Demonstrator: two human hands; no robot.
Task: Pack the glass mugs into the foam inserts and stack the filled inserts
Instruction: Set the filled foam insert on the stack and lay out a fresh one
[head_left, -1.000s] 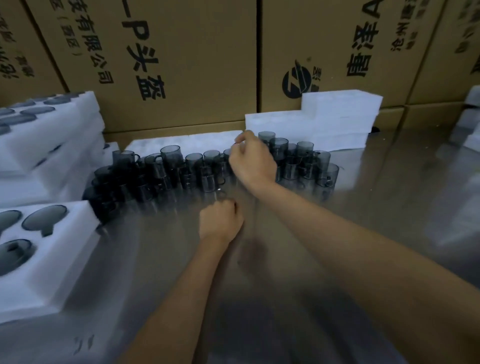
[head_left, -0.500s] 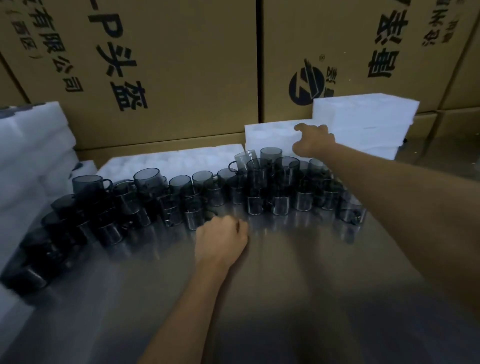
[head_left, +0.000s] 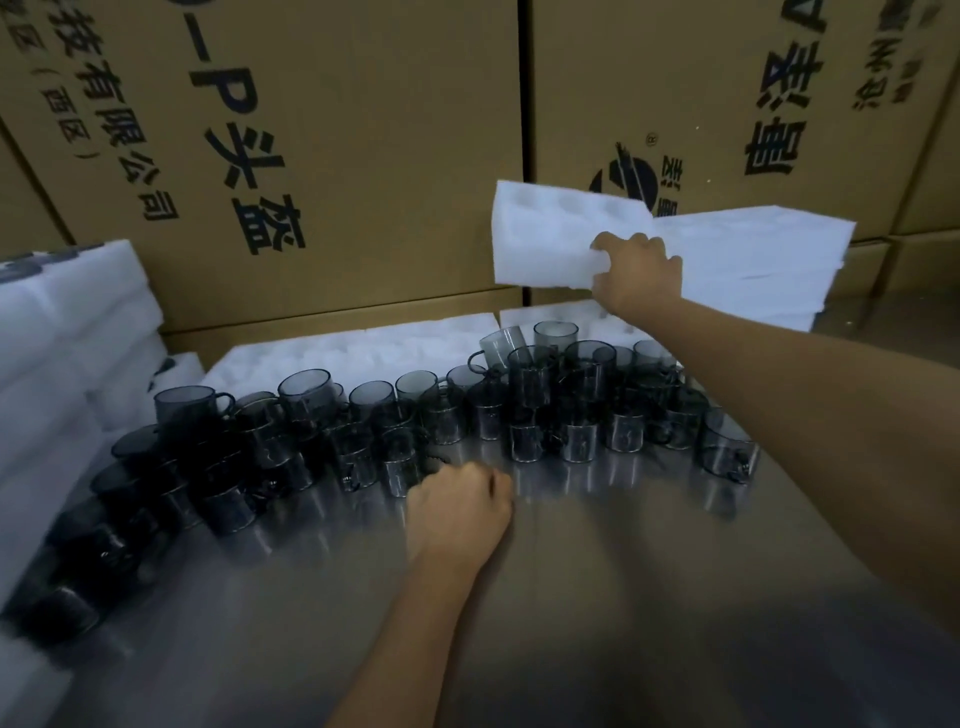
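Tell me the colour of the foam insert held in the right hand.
White. The foam insert, gripped by the right hand, shows in the head view, the only one.

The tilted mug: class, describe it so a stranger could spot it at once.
Start at the brown cartons, then drop to the crowd of smoky glass mugs on the steel table. In the back row, the tilted mug leans sideways; its neighbours stand upright.

Brown cartons (head_left: 337, 156) with black print stacked behind; reflective metal table (head_left: 623, 597) in front of them.
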